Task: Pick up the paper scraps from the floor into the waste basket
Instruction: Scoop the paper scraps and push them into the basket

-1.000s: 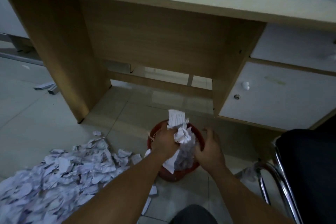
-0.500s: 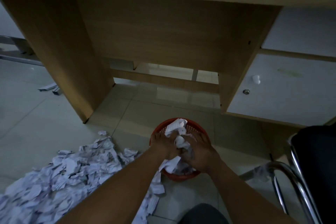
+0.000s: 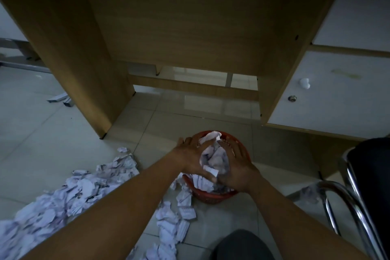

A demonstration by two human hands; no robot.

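Paper scraps (image 3: pixel 215 157), held above the rim a second ago, now sit packed in the red waste basket (image 3: pixel 211 198); left hand (image 3: pixel 190 154) and right hand (image 3: pixel 238 169) press them flat-fingered. Floor pile (image 3: pixel 63 198) remains.

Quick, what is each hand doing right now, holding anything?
Left hand: open, straight fingers pressing the paper wad in the waste basket.
Right hand: open, pressing the same wad from the other side.

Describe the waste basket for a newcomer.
Find the wooden desk; on the floor before its kneehole sits the waste basket, left hand and right hand pressing paper into it. It is the only red, round thing; white scraps lie left of it.
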